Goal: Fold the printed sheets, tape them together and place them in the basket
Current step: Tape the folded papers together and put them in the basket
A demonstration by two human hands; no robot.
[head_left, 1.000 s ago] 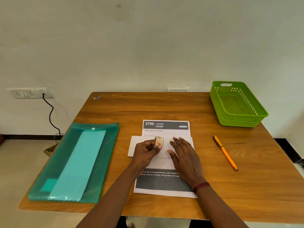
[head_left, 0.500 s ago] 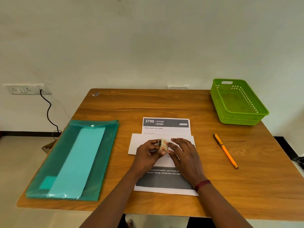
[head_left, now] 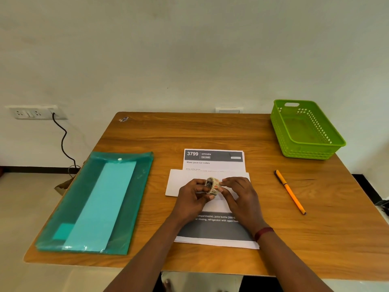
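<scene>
1. From my remote seat I see the left hand (head_left: 193, 197) curled round the tape roll (head_left: 213, 186), holding it just above the folded sheet (head_left: 176, 182)
2. The right hand (head_left: 240, 197) has its thumb and forefinger pinched at the roll's right edge. I judge it is feeling for the free end of the tape, though the end itself is too small for me to make out
3. The folded sheet lies crosswise on the printed sheet (head_left: 212, 163) in the middle of the table (head_left: 189, 131). The basket (head_left: 334, 142) stands well apart at the far right corner, with nothing in it
4. To do this step well I would keep the roll steady in the left hand and peel a short strip outward. I would then press it across the folded edge, while the heel of a hand keeps the papers from sliding
5. The risk I see is the tape curling back on itself or lifting the paper
6. My count is two hands, one tape roll, one folded sheet, one basket, one pen (head_left: 290, 192) and one green folder (head_left: 101, 203). The printed sheet may be a small stack, and I cannot tell how many
</scene>
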